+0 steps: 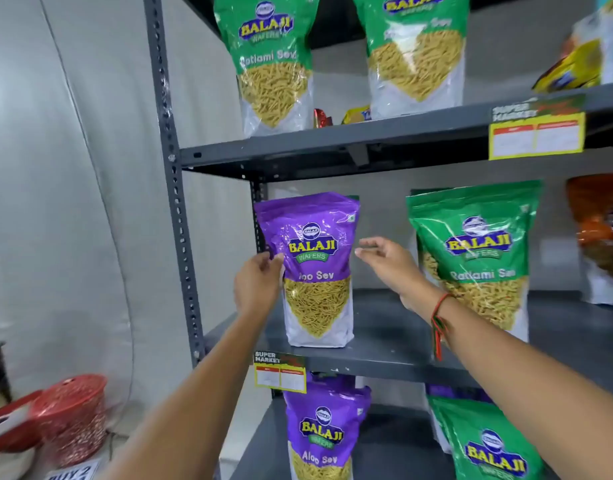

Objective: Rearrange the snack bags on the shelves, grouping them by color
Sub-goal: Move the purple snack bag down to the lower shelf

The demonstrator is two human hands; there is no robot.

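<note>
A purple Aloo Sev bag point(313, 268) stands upright at the left of the middle shelf point(384, 362). My left hand point(258, 285) is on the bag's left edge, fingers curled around it. My right hand point(390, 261) hovers just right of the bag, fingers spread, not touching it. A green Ratlami Sev bag point(475, 251) stands to the right on the same shelf. Two green bags point(268, 60) point(416, 50) stand on the top shelf. On the bottom shelf are a purple bag point(324, 431) and a green bag point(488, 445).
An orange bag point(599, 233) sits at the far right of the middle shelf. Small red and yellow packets point(336, 116) lie between the top bags; a yellow packet point(568, 69) lies at the top right. A red basket point(73, 415) stands on the floor at left, beside the grey upright point(175, 188).
</note>
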